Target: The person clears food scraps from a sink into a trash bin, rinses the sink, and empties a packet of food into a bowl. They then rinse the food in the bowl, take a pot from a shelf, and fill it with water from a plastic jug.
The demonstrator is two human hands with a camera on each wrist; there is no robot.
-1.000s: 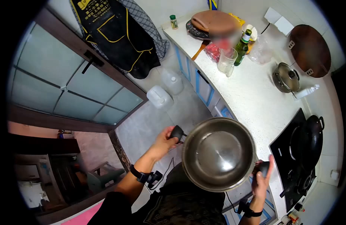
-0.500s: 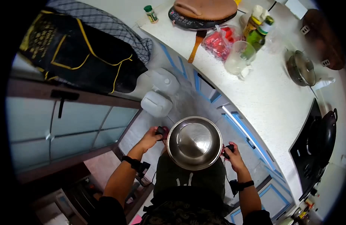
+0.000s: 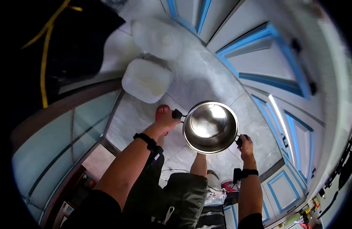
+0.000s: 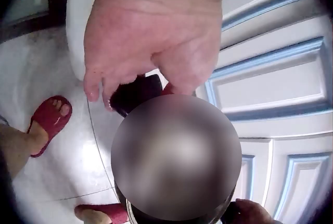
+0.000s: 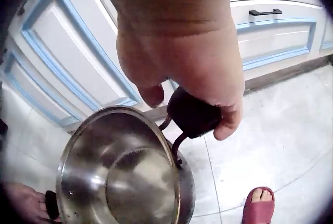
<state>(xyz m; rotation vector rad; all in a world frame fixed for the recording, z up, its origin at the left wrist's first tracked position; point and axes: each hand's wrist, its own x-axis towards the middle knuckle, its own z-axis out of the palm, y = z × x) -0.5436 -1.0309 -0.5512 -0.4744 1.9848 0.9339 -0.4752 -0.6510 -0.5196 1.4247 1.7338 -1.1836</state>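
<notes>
A round steel pot (image 3: 210, 128) with two black side handles hangs in the air above the floor. My left hand (image 3: 167, 121) grips the handle on its left side, and my right hand (image 3: 246, 147) grips the one on its right. In the left wrist view the fingers of my left hand (image 4: 153, 41) curl round the black handle (image 4: 136, 95); a blurred disc covers most of the pot. The right wrist view has my right hand (image 5: 182, 67) round the other handle (image 5: 192, 112), beside the pot's shiny inside (image 5: 140, 182).
Two translucent plastic jugs, the nearer one (image 3: 147, 81) beside the glass-paned door (image 3: 53, 141), stand on the grey tile floor (image 3: 198, 80). White cabinets with blue trim (image 3: 260, 57) run along the right. A red slipper (image 3: 163, 111) is near my left hand. Plastic bags (image 3: 215, 198) lie low down.
The head view has tilted down toward the floor, so the countertop has mostly left it. Both hands still hold the pot, which has moved away from the counter and over the floor.
</notes>
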